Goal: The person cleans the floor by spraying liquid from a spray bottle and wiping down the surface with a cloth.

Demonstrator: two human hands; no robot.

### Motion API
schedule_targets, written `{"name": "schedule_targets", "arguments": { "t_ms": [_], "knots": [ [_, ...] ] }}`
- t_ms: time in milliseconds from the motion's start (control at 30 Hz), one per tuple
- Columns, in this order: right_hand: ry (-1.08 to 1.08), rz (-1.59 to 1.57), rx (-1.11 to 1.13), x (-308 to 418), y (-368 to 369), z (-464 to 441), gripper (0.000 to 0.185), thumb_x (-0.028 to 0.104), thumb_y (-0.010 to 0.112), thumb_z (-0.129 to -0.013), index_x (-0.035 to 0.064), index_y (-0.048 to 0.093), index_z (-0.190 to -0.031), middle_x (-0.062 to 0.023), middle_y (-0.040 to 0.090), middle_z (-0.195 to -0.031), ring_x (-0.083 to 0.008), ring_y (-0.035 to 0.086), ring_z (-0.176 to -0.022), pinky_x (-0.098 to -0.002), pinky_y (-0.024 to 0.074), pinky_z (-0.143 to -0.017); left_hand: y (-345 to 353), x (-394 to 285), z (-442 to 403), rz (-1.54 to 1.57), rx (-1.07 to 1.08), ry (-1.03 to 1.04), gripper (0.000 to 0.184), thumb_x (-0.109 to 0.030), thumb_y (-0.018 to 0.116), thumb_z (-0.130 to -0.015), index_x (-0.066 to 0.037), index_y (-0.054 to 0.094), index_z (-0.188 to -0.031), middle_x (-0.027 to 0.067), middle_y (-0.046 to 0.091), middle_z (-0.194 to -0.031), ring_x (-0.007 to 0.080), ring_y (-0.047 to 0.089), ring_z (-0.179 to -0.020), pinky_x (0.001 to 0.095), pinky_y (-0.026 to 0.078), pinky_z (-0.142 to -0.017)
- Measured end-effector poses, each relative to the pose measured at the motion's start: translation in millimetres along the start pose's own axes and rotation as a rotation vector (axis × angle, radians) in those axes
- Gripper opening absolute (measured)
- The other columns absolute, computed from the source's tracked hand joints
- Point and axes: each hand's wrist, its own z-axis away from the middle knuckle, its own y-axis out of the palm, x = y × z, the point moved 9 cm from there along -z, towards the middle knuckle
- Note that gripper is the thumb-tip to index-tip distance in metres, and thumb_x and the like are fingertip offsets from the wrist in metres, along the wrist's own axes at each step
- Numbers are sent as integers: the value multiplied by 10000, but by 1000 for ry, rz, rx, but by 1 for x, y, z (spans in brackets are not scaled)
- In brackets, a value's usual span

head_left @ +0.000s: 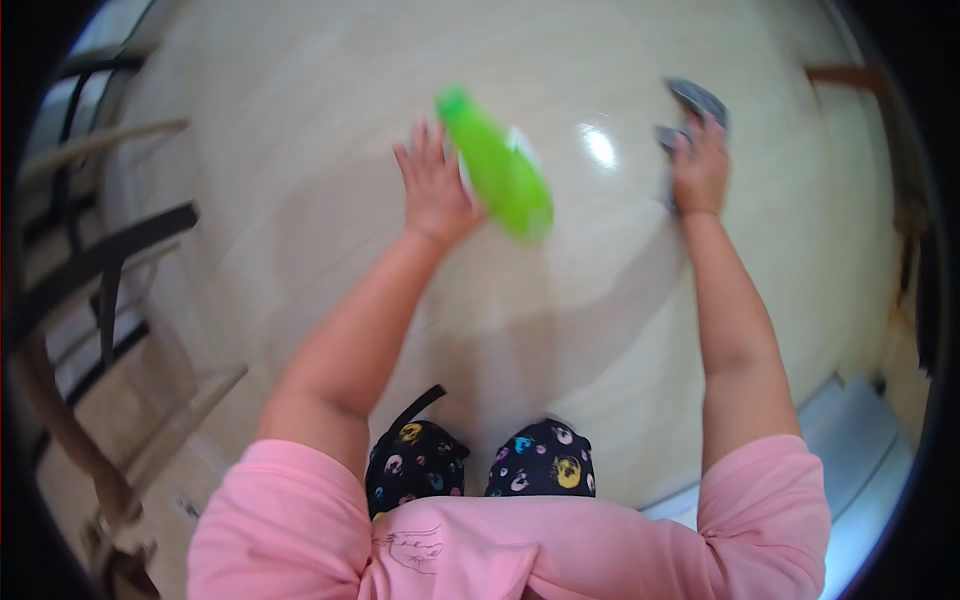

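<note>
So the blurry green bottle (500, 170) is at 12 o'clock over the shiny pale floor (580, 300). Left hand (437, 190) is right beside it around 11, fingers spread apart; can't tell if they touch. Right hand (701, 172), near 2 o'clock, is clamped on some grey item (705, 100), too blurred to name.

You can read no words, brands, numbers or signs here. The print (412, 550) on your pink shirt (620, 550) has thin, dark, script-like lines, too small for you to make out, and the green bottle (500, 180) is so blurred that you can tell no lettering on it.
</note>
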Motion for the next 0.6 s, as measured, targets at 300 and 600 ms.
{"name": "schedule_targets", "arguments": {
  "t_ms": [300, 600],
  "knots": [
    [8, 92, -2, -15, 20, 0, 511, 403, 420, -1014, 92, 487, -1414, -189, 447, -1468, -397, 398, -1356, -473, 316, -1109, -118, 125, 300, -107, 89, -460, 617, -568, 717, -746, -199, 652, -1237, 158, 329, -1505, 397, 174, -1464, 681, 67, -1123],
    [-396, -244, 270, 282, 6, 116, 593, 385, 534, -929, 110, 451, -1447, -165, 338, -1547, -359, 279, -1441, -506, 208, -1158, -101, 149, 324, -101, 230, -516, 679, -546, 694, -756, -234, 540, -1339, 143, 240, -1544, 379, 90, -1481, 702, 10, -1111]
  ]
}}
